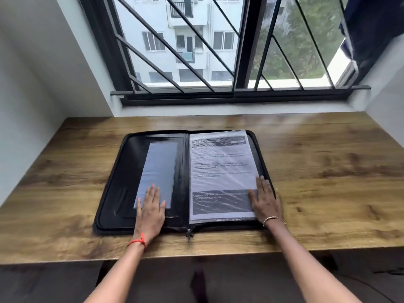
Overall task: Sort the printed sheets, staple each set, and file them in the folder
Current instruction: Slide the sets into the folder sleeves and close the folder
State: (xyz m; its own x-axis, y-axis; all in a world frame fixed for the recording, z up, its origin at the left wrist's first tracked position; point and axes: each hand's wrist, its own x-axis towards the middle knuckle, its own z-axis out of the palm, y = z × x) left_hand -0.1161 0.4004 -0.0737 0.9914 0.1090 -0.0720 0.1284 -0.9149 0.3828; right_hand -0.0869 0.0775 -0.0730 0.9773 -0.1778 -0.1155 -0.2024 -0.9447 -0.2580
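I see the folder [110, 189] lying open on the wooden surface [328, 171]. My left grip [150, 206] rests flat, fingers straight, on the clear pocket [160, 165] of its left half. My right grip [265, 200], flat and holding nothing, presses the lower right edge of the sleeved printed sheets [220, 171] on the right half.

Both forearms reached forward, well apart. Left hand [150, 206] lay flat, palm down, fingers straight and slightly spread, thumb out to its right. Right hand [265, 201] lay flat, palm down, fingers close together, thumb out to its left. Red thread [137, 241] sat just behind left hand; beaded bracelet [273, 219] just behind right hand.
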